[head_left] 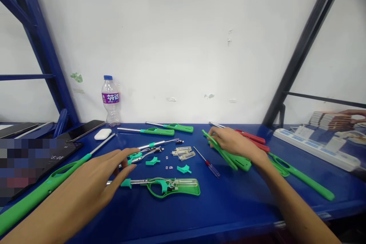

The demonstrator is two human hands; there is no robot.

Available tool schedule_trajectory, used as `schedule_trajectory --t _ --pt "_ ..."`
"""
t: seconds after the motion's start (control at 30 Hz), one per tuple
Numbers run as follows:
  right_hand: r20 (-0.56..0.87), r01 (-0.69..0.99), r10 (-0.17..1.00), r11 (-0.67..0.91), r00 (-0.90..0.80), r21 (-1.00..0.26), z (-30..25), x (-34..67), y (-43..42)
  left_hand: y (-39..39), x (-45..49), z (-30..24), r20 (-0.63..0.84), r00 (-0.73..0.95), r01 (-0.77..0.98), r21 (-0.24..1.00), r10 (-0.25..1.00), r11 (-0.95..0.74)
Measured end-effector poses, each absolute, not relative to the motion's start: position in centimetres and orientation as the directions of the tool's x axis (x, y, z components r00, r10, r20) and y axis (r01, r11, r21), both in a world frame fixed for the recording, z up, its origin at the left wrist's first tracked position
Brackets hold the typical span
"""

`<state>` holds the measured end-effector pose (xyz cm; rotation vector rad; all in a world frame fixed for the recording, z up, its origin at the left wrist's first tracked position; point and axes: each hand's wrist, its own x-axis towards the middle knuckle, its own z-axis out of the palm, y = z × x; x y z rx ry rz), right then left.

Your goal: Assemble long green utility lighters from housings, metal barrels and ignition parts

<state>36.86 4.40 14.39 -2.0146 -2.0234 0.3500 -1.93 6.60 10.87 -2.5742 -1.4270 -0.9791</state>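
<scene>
My right hand [230,141] pinches a green lighter shell half [224,153], tilted above another green shell [242,162] on the blue table. My left hand [100,169] hovers with thumb and fingers apart, holding nothing. Just beyond its fingertips lie metal lighter tubes [156,144] with wires and teal collars. In front of me, an opened gas lighter [183,190] shows its clear fuel tank, teal trigger and wiring. Two loose teal triggers [183,169], clear fuel tanks [187,155] and tiny pale pieces [167,157] lie behind it. A screwdriver [212,168] rests near my right hand.
Whole green lighters lie at the back [157,131] and left [57,175]. Red shells [251,136] and a green one [305,179] are right, beside a power strip [317,148]. A bottle [111,103], white case [103,134] and phones [82,130] stand left. Another person's hand [356,114] shows far right.
</scene>
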Motion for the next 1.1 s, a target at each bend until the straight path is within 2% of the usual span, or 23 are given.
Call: schedule_trajectory --t 0.1,0.2,0.3,0.4,0.53,0.7,0.8,0.87,0.93,1.03,1.1 --pt "0.027 0.801 0.987 0.144 -0.158 -0.582 15.6 36.6 3.9 6.7 -1.7 10.5 0.548 0.430 0.753 0.221 0.718 -0.619" --pt "0.005 0.615 0.943 0.222 -0.333 -0.757 15.7 35.3 3.4 6.0 -0.9 10.9 0.585 0.431 0.717 0.240 0.687 -0.654" --pt "-0.024 0.438 0.864 0.230 -0.503 -0.869 14.8 33.3 3.3 4.6 0.7 11.2 0.627 0.400 0.641 0.330 0.669 -0.693" --pt "-0.054 0.302 0.763 0.189 -0.644 -0.935 13.4 31.5 3.4 3.0 2.6 11.0 0.628 0.428 0.490 0.442 0.650 -0.751" --pt "-0.103 0.211 0.689 0.073 -0.718 -0.975 11.7 30.2 3.6 1.4 4.8 10.2 0.599 0.451 0.314 0.588 0.662 -0.745" --pt "-0.151 0.172 0.677 -0.036 -0.720 -0.984 10.5 29.7 3.9 1.5 5.8 9.9 0.497 0.333 0.329 0.735 0.801 -0.593" --pt "-0.154 0.165 0.687 -0.050 -0.711 -0.985 10.3 29.5 4.1 2.1 5.5 10.1 0.407 0.359 0.331 0.786 0.840 -0.523" --pt "-0.136 0.161 0.705 -0.032 -0.696 -0.987 10.6 29.5 4.1 2.4 5.1 10.4 0.365 0.365 0.350 0.799 0.856 -0.489" --pt "-0.119 0.161 0.715 -0.010 -0.688 -0.987 11.1 29.8 4.0 2.9 4.3 10.6 0.382 0.298 0.398 0.783 0.875 -0.477" --pt "-0.081 0.240 0.754 0.103 -0.651 -0.965 12.1 30.8 3.8 3.8 3.1 10.9 0.444 0.203 0.497 0.722 0.873 -0.482" --pt "-0.055 0.310 0.787 0.177 -0.615 -0.934 12.7 31.4 3.6 4.5 2.4 11.1 0.459 0.206 0.545 0.680 0.864 -0.491"
